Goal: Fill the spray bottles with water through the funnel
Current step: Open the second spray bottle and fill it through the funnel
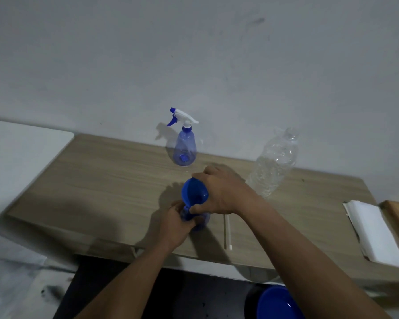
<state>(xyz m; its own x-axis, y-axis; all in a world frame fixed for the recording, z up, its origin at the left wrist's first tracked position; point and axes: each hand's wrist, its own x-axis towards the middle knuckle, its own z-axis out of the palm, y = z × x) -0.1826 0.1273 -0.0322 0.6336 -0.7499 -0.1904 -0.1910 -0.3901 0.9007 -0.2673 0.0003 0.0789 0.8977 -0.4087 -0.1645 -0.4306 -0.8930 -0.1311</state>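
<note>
- Mostly hidden: spray bottle [201,223], gripped by left hand [176,221].
- Right hand [219,192] pinches funnel [194,192] rim.
- Blue tub [276,303], 5 o'clock, cut off.

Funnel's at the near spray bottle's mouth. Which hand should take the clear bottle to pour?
Likely right: the right hand, holding the funnel, is nearer the clear bottle; the left hand grips the spray bottle.
</note>
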